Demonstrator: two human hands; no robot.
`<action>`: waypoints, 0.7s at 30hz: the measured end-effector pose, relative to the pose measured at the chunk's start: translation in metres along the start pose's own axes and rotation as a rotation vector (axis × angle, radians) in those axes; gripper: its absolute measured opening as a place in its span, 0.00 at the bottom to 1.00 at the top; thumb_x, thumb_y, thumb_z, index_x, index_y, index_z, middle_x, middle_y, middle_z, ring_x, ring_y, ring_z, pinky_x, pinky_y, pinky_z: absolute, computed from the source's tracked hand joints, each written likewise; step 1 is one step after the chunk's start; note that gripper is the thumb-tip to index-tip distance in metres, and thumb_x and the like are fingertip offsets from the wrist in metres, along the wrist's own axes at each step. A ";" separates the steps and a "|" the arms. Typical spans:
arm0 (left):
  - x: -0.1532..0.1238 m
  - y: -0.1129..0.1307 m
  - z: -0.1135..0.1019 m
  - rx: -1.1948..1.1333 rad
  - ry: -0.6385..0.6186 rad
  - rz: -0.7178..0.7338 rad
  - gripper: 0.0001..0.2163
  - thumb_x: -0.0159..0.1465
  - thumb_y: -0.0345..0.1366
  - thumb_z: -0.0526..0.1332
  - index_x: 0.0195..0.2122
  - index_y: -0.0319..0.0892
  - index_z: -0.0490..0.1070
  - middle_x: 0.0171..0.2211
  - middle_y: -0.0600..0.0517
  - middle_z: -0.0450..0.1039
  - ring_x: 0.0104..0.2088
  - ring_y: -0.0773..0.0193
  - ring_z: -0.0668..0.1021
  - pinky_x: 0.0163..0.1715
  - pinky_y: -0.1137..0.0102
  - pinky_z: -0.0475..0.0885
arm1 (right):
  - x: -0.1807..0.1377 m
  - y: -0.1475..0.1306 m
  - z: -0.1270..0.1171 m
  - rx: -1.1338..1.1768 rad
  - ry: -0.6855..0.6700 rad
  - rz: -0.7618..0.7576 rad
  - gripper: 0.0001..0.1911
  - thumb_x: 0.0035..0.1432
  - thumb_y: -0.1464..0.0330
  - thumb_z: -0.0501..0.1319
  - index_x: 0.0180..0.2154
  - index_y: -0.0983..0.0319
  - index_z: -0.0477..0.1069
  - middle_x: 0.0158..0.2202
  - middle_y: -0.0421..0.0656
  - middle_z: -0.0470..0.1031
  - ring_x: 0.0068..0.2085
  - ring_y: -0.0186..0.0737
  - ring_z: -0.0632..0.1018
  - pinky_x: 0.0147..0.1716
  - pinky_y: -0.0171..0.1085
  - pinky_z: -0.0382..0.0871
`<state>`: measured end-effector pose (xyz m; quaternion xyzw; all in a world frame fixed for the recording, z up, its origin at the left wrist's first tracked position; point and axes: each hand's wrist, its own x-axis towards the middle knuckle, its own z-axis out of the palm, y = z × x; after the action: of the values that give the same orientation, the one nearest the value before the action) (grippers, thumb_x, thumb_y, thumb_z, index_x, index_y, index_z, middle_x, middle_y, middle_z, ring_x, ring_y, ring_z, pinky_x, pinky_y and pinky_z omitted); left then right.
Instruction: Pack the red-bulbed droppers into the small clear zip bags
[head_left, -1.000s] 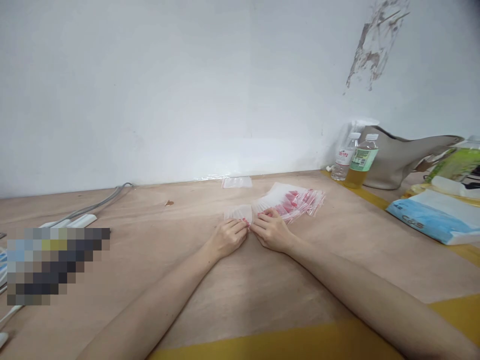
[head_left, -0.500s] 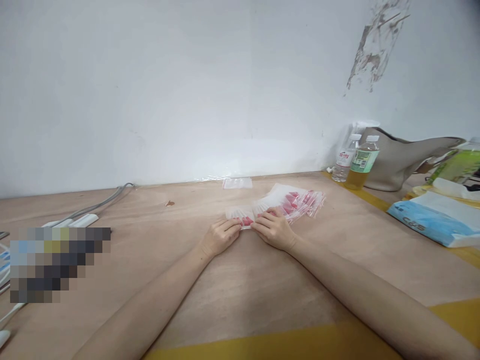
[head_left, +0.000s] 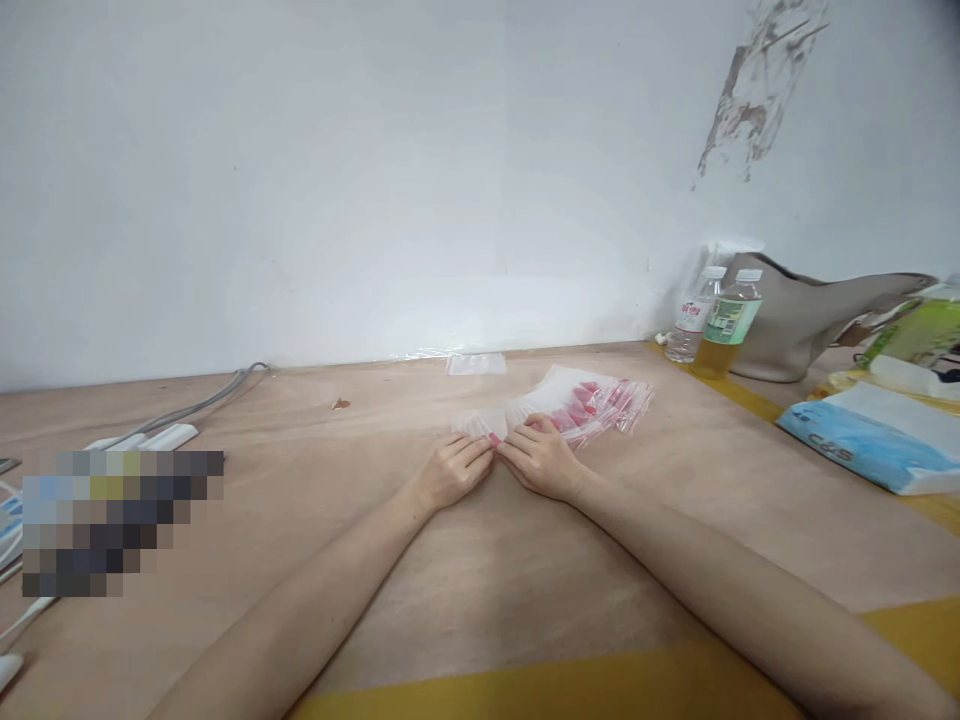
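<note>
Both hands meet over the near edge of a small clear zip bag (head_left: pixel 484 424) with a red strip along its edge. My left hand (head_left: pixel 459 468) has its fingers closed on the left part of that edge. Right beside it, my right hand (head_left: pixel 541 458) pinches the edge's right part, the fingertips almost touching the left ones. A fanned pile of similar red-marked zip bags (head_left: pixel 589 402) spreads to the right, partly behind my right hand. Farther back, near the wall, lies a single flat clear bag (head_left: pixel 477 364).
At the right stand a water bottle (head_left: pixel 688 325), a green-labelled tea bottle (head_left: pixel 729 325) and a grey-brown container (head_left: pixel 787 325). A blue tissue pack (head_left: pixel 862 440) lies nearer. Cables (head_left: pixel 202 400) and a power strip (head_left: pixel 169 438) are at the left; yellow tape (head_left: pixel 525 685) crosses the front.
My left hand has slid right along the bag's edge toward my right hand, covering most of the red strip. The right hand has barely moved. The view has shifted slightly.
</note>
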<state>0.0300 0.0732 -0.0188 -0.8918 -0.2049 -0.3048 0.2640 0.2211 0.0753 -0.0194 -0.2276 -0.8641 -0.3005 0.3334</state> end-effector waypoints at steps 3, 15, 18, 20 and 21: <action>0.000 0.000 0.001 0.022 -0.020 0.000 0.09 0.64 0.29 0.49 0.33 0.40 0.69 0.33 0.47 0.74 0.34 0.62 0.77 0.36 0.65 0.71 | 0.001 0.000 0.000 0.019 -0.018 -0.003 0.11 0.58 0.74 0.48 0.32 0.65 0.69 0.25 0.42 0.68 0.30 0.34 0.66 0.39 0.39 0.52; 0.002 -0.001 -0.005 0.136 -0.031 0.018 0.09 0.62 0.28 0.50 0.30 0.39 0.68 0.31 0.47 0.74 0.30 0.63 0.77 0.32 0.66 0.72 | 0.000 0.001 -0.002 -0.003 -0.020 0.062 0.11 0.58 0.75 0.48 0.30 0.64 0.68 0.25 0.42 0.68 0.30 0.34 0.66 0.39 0.39 0.51; -0.004 -0.005 -0.013 0.150 -0.037 0.042 0.08 0.62 0.27 0.51 0.32 0.39 0.68 0.33 0.48 0.75 0.33 0.62 0.77 0.35 0.66 0.72 | -0.003 0.003 -0.001 -0.001 -0.026 0.076 0.11 0.58 0.75 0.48 0.29 0.64 0.67 0.25 0.41 0.68 0.31 0.34 0.65 0.39 0.39 0.50; -0.010 -0.008 -0.019 0.157 -0.043 0.055 0.08 0.63 0.28 0.51 0.33 0.40 0.69 0.35 0.48 0.75 0.34 0.63 0.77 0.37 0.66 0.72 | -0.005 0.004 0.000 0.005 -0.025 0.079 0.11 0.58 0.75 0.48 0.29 0.64 0.67 0.25 0.41 0.68 0.31 0.34 0.65 0.40 0.39 0.50; -0.014 -0.010 -0.022 0.160 -0.045 0.059 0.08 0.63 0.28 0.51 0.33 0.40 0.69 0.36 0.48 0.75 0.35 0.63 0.77 0.38 0.66 0.72 | -0.005 0.005 0.001 0.009 -0.023 0.082 0.11 0.58 0.75 0.48 0.29 0.64 0.67 0.25 0.41 0.68 0.31 0.34 0.65 0.40 0.39 0.50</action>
<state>0.0052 0.0648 -0.0096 -0.8801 -0.2079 -0.2595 0.3389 0.2272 0.0781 -0.0218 -0.2650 -0.8591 -0.2802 0.3366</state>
